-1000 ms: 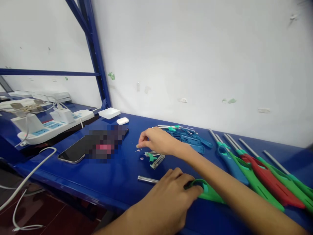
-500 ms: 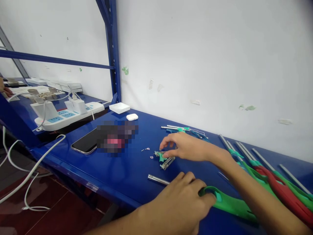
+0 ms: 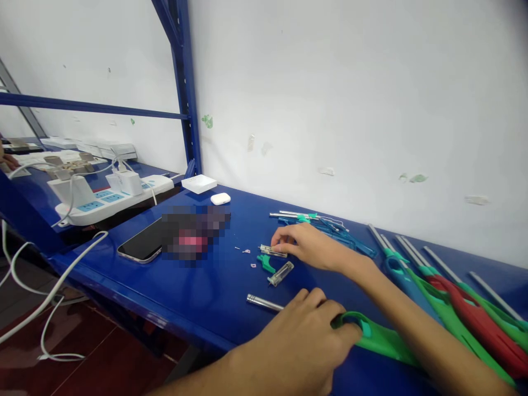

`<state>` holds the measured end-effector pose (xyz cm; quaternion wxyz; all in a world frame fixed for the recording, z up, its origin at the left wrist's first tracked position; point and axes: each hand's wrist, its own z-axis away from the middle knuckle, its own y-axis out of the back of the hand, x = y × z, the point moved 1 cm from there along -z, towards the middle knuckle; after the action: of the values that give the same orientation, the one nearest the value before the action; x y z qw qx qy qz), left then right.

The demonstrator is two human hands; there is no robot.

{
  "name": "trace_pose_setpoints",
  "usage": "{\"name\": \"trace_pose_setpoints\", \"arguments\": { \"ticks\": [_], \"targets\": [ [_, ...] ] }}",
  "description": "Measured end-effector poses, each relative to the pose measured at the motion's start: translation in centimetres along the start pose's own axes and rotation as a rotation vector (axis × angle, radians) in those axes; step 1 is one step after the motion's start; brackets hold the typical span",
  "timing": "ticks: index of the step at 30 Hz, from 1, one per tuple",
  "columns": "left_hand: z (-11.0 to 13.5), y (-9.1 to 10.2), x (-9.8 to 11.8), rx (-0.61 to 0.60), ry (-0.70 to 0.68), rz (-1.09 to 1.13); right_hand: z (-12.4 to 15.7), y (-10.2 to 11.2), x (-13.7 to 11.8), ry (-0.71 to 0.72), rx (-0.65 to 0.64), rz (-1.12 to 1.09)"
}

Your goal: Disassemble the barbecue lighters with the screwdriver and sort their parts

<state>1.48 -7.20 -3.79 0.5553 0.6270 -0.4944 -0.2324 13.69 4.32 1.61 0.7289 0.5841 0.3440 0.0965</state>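
My left hand [image 3: 307, 333] is closed around a green long-nosed lighter [image 3: 385, 340], whose metal tube [image 3: 264, 302] sticks out to the left. Farther back, my right hand [image 3: 307, 242] pinches a small clear fuel tank [image 3: 270, 251] between thumb and fingers, low over the table. A green plastic trigger [image 3: 266, 264] lies just in front of it. Beside the trigger rests a second clear fuel tank [image 3: 281, 273], tilted on the surface. Tiny pale pieces [image 3: 246, 251] are scattered to the left of these parts.
On the right lie several long-nosed lighters, among them a red one [image 3: 474, 311]. Blue lighter parts [image 3: 330, 228] lie near the wall. A phone [image 3: 142, 242], a white earbud case [image 3: 220, 199] and a power strip [image 3: 103, 202] are left. Another person's hand [image 3: 8, 160] shows far left.
My right hand has closed on one clear tank. The trigger and both tanks, bunched together before, now lie apart. My left hand keeps its hold on the lighter.
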Motion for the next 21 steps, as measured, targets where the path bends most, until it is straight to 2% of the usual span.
{"name": "trace_pose_setpoints", "arguments": {
  "ticks": [4, 9, 16, 21],
  "targets": [
    [0.0, 0.0, 0.1, 0.010, -0.003, -0.006, 0.8, 0.9, 0.1, 0.022, 0.039, -0.002],
    [0.0, -0.3, -0.1, 0.015, -0.019, -0.023, 2.1, 1.6, -1.1, 0.054, -0.003, -0.043],
    [0.1, -0.5, -0.3, 0.022, -0.022, -0.006, 1.2, -0.6, -2.0, 0.046, 0.017, 0.026],
    [0.0, -0.5, -0.2, 0.019, -0.042, -0.033, 0.7, -1.0, -1.6, 0.016, 0.121, 0.069]
  ]
}}
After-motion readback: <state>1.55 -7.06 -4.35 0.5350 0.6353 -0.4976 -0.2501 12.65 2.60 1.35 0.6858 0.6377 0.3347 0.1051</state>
